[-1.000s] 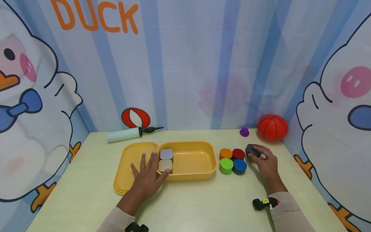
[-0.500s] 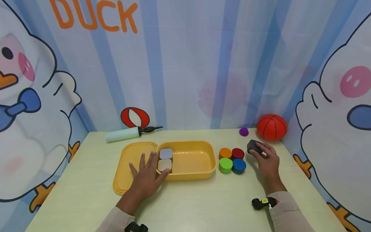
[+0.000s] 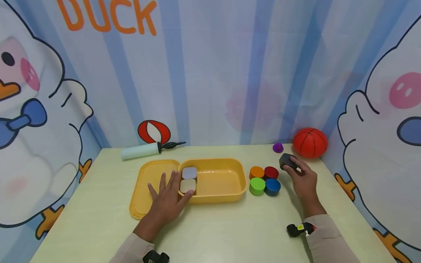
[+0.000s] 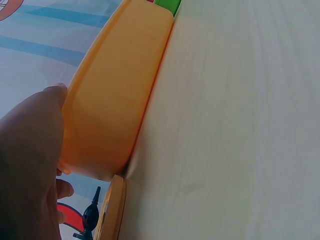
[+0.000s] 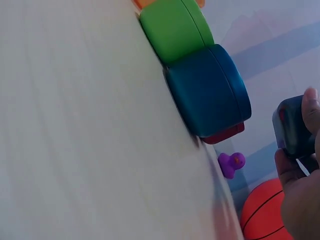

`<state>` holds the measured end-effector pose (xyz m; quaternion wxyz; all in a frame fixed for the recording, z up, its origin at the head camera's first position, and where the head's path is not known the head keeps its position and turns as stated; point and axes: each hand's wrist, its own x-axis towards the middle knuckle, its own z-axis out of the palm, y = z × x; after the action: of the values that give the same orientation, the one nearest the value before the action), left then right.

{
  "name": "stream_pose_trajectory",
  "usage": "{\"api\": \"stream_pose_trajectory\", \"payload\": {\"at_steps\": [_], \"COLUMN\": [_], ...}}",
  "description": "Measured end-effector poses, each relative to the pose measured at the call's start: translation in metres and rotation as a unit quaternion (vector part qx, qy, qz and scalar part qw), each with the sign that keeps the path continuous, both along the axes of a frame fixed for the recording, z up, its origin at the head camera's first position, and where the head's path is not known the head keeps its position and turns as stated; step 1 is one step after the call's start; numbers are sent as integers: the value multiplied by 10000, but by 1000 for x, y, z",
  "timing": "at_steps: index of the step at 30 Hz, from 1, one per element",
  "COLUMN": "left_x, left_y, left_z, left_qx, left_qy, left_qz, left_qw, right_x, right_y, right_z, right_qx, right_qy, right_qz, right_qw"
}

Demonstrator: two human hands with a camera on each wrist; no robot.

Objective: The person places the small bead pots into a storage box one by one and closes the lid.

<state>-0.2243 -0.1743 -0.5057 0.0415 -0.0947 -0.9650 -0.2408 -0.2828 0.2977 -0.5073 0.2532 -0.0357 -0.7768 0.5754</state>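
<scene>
My right hand (image 3: 303,179) pinches a small black box (image 3: 288,161) with rounded corners between thumb and fingers. In the right wrist view the black box (image 5: 292,127) shows raised above the tabletop. My left hand (image 3: 167,201) lies with fingers spread over the yellow lid (image 3: 142,193), its thumb at the near left corner of a yellow plastic container (image 3: 217,199). Inside that container, against its left wall, sit a lavender rounded-square box (image 3: 189,172) and a cream one (image 3: 188,186). The left wrist view shows the container's side (image 4: 115,90) beside the thumb.
Orange (image 3: 256,171), dark red (image 3: 271,172), green (image 3: 257,186) and blue (image 3: 272,187) round tubs cluster right of the container. Behind them are a purple toy duck (image 5: 230,164) and a red basketball (image 3: 310,143). A pale green hand pump (image 3: 140,151) lies at the back left.
My right hand has lifted the black box up off the table and away from the round tubs. My left hand has stayed in place.
</scene>
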Motion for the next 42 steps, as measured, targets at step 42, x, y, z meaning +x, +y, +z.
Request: {"api": "stream_pose_trajectory", "payload": {"at_steps": [42], "left_x": [2], "left_y": [1], "left_z": [3], "left_qx": [62], "left_qy": [20], "left_qz": [-22], "left_qw": [10000], "right_x": [-2], "right_y": [-93], "right_z": [45], "right_qx": [296], "right_qy": [153], "right_qz": [1915], "right_qw": [9809]}}
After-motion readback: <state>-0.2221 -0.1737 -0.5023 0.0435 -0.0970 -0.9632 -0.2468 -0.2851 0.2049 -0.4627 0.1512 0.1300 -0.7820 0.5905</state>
